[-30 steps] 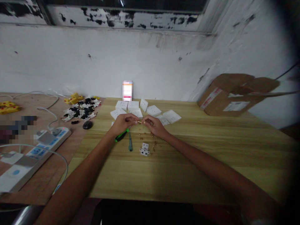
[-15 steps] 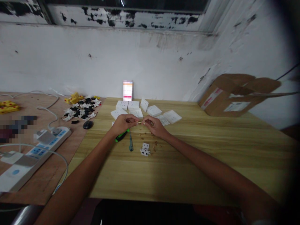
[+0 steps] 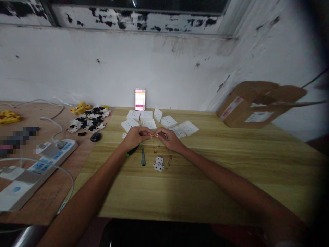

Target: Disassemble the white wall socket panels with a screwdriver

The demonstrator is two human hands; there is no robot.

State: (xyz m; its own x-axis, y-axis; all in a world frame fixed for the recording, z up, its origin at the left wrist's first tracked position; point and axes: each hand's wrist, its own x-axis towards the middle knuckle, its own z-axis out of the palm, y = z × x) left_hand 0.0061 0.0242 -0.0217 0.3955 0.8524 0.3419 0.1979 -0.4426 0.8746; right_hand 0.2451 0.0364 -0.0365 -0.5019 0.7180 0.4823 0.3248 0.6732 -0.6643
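My left hand (image 3: 138,136) and my right hand (image 3: 168,138) meet over the wooden table, fingertips pinched close together. Between them is a small brass-coloured metal piece (image 3: 153,135), too tiny to make out fully; both hands seem to grip it. Below lies a white socket insert (image 3: 158,164) with dark slots. Several little brass parts (image 3: 169,160) are scattered beside and above it. A screwdriver with a translucent teal handle (image 3: 143,158) rests under my left hand, next to a green and black tool handle (image 3: 133,150), partly covered by that hand.
White socket plates (image 3: 168,121) lie behind my hands, near a lit phone (image 3: 140,99) against the wall. To the left are a black mouse (image 3: 96,137), a heap of black and white parts (image 3: 88,120) and a power strip (image 3: 48,168). A cardboard box (image 3: 253,104) stands back right.
My fingertips have come slightly closer together around the brass piece, and my left hand has shifted a little to the right. The things on the table have stayed put.
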